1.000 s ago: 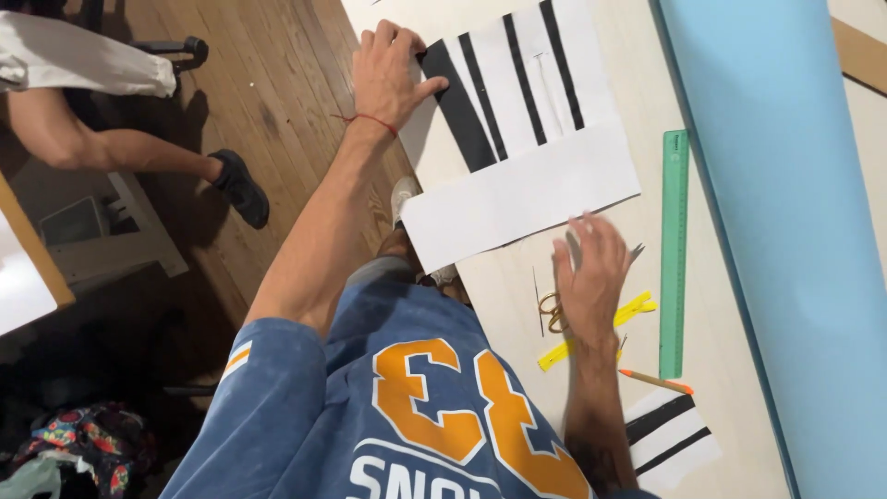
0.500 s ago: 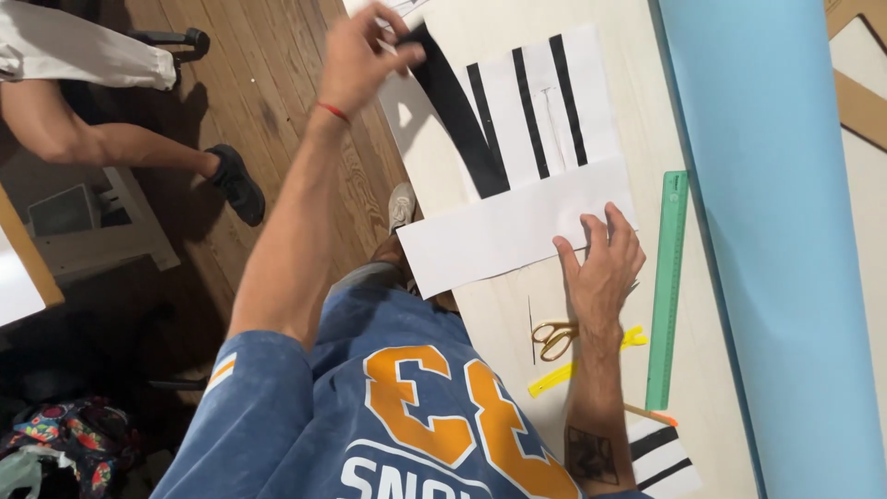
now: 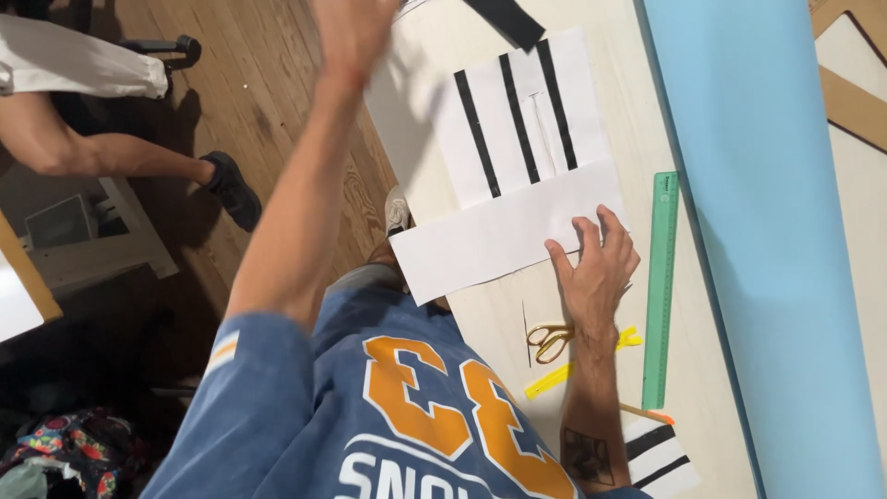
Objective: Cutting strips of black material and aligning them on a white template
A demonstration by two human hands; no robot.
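My right hand (image 3: 596, 263) lies flat with fingers spread on the lower edge of a white paper sheet (image 3: 490, 245). That sheet carries three black strips (image 3: 517, 120) running lengthwise. My left hand (image 3: 356, 28) is raised at the top of the view, motion-blurred, above the sheet's left corner; its fingers run out of frame. A loose wide black strip (image 3: 504, 18) sits at the top edge, to the right of that hand. Whether the hand holds it is unclear.
A green ruler (image 3: 661, 286), gold-handled scissors (image 3: 550, 340), yellow paper strips (image 3: 554, 379) and a small striped paper (image 3: 656, 457) lie near my right forearm. A light blue sheet (image 3: 758, 231) covers the table's right side. Another person's leg and black shoe (image 3: 231, 189) are on the wooden floor at left.
My left hand pulled the wide black strip off the sheet's left side and rose up out of the top. My right hand moved up from the scissors onto the white sheet.
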